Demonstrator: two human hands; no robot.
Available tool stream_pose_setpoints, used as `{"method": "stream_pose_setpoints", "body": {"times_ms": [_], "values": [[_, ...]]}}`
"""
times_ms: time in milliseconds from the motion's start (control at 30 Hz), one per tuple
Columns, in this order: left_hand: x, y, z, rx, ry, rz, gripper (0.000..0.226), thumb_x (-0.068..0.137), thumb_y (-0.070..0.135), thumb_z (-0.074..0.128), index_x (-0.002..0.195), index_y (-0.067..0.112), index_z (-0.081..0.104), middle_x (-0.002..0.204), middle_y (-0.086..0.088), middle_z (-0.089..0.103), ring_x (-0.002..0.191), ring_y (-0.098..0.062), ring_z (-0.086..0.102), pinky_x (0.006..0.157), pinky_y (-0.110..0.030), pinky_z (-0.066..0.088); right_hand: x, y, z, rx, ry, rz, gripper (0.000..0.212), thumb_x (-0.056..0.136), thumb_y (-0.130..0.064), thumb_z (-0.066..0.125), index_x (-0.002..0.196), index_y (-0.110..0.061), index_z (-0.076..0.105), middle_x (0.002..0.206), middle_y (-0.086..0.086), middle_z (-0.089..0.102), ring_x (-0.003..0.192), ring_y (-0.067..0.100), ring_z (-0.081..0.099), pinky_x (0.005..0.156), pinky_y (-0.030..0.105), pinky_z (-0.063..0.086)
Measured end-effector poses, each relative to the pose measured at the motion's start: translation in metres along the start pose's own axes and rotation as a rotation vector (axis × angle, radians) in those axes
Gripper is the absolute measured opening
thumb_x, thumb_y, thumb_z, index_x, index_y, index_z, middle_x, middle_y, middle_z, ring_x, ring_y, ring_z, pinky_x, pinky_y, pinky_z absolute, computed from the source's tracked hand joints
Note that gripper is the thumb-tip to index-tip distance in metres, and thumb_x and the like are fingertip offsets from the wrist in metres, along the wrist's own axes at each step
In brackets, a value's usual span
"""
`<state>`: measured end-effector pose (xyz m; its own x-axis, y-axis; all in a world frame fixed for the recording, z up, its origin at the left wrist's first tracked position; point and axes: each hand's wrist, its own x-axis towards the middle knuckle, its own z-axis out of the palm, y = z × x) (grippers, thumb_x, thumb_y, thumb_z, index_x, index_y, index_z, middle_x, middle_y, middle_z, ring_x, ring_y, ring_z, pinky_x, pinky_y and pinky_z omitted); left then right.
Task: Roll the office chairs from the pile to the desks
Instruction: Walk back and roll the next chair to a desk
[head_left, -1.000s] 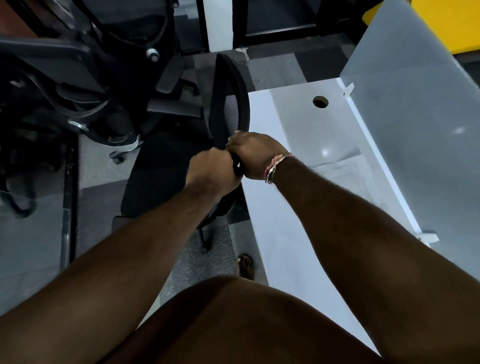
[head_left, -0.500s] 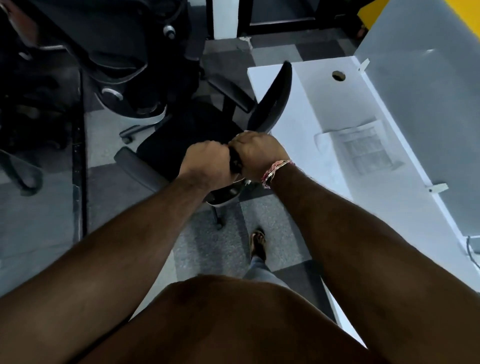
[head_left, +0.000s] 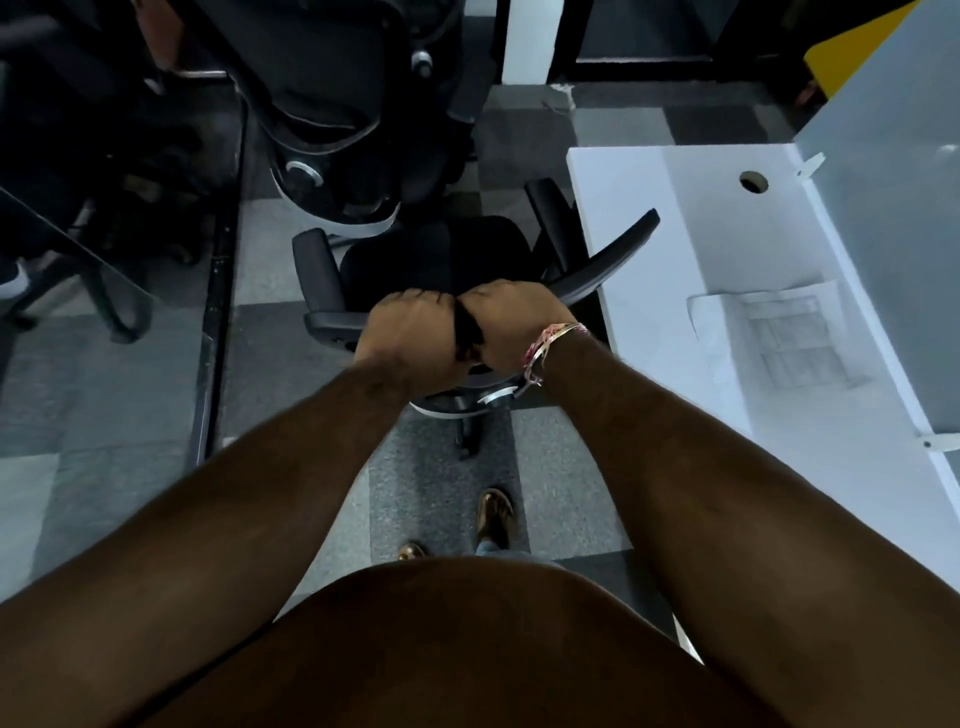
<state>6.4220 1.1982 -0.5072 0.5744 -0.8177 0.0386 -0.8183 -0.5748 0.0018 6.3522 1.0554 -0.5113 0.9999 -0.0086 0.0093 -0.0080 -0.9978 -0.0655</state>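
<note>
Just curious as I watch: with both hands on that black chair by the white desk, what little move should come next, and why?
Probably swing the chair so its seat faces the white desk. Left hand and right hand grip its backrest top, and the backrest end overlaps the desk edge.

Both forearms are bare, with no sleeves showing anywhere along them. The right hand (head_left: 511, 325) has a bracelet (head_left: 545, 348) at its wrist: thin strands in pink, white and a pale gold tone, bunched together, with loose ends at the underside. The left hand (head_left: 410, 338) and its wrist carry nothing. Lower down, two feet in brownish sandals (head_left: 493, 517) show on the floor, with a bit of blue-grey trouser hem (head_left: 491, 546) above the right one
</note>
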Motion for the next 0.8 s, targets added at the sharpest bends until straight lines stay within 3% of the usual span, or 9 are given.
{"method": "stream_pose_setpoints", "body": {"times_ms": [167,233,300,333,467,667,800], "values": [[0.029,0.029,-0.004,-0.015,-0.155,-0.093,0.025,0.081,0.054,0.065,0.089,0.030,0.062,0.098,0.008,0.070,0.092,-0.020,0.070,0.071,-0.031,0.048,-0.003,0.032,-0.004,-0.041,-0.067,-0.005,0.023,0.079,-0.035,0.063,0.096,-0.019,0.063,0.097,0.001,0.068,0.091,0.029,0.065,0.069,0.036,0.050],[0.043,0.044,-0.006,-0.043,-0.235,-0.113,0.021,0.083,0.053,0.065,0.089,0.033,0.064,0.087,0.007,0.068,0.080,-0.022,0.069,0.068,-0.031,0.049,-0.004,0.045,-0.003,-0.072,-0.079,-0.006,0.021,0.081,-0.035,0.062,0.093,-0.019,0.064,0.094,0.001,0.069,0.088,0.029,0.066,0.066,0.036,0.049],[0.054,0.056,-0.011,0.025,-0.295,-0.195,0.008,0.084,0.043,0.065,0.080,0.037,0.060,0.068,0.004,0.052,0.060,-0.024,0.056,0.063,-0.033,0.046,-0.002,0.054,-0.003,-0.113,-0.096,-0.008,0.019,0.080,-0.036,0.062,0.090,-0.019,0.066,0.090,0.001,0.069,0.084,0.029,0.067,0.060,0.033,0.043],[0.057,0.056,-0.010,0.047,-0.305,-0.220,0.013,0.084,0.039,0.064,0.075,0.034,0.056,0.064,0.003,0.044,0.060,-0.024,0.055,0.062,-0.034,0.044,0.000,0.057,-0.004,-0.134,-0.112,-0.011,0.019,0.080,-0.036,0.063,0.088,-0.020,0.066,0.088,0.000,0.069,0.082,0.029,0.068,0.058,0.032,0.040],[0.059,0.047,-0.002,0.003,-0.269,-0.018,0.027,0.086,0.047,0.062,0.078,0.022,0.054,0.076,-0.001,0.050,0.084,-0.029,0.067,0.066,-0.033,0.043,0.007,0.060,-0.006,-0.203,-0.173,-0.034,0.019,0.082,-0.036,0.060,0.086,-0.020,0.068,0.086,0.001,0.070,0.080,0.028,0.068,0.057,0.031,0.038],[0.055,0.042,0.000,0.013,-0.246,-0.049,0.024,0.086,0.045,0.064,0.081,0.022,0.063,0.077,-0.002,0.055,0.085,-0.028,0.068,0.067,-0.033,0.045,0.009,0.050,-0.005,-0.207,-0.164,-0.004,0.021,0.084,-0.039,0.058,0.086,-0.020,0.068,0.089,0.001,0.071,0.081,0.028,0.069,0.060,0.032,0.041],[0.042,0.035,-0.001,-0.022,-0.258,-0.079,0.022,0.090,0.044,0.066,0.090,0.023,0.070,0.096,-0.003,0.072,0.093,-0.028,0.071,0.073,-0.035,0.052,0.003,0.030,-0.007,-0.219,-0.158,0.087,0.019,0.084,-0.039,0.058,0.085,-0.021,0.066,0.091,0.002,0.071,0.084,0.028,0.069,0.062,0.031,0.040]]}}
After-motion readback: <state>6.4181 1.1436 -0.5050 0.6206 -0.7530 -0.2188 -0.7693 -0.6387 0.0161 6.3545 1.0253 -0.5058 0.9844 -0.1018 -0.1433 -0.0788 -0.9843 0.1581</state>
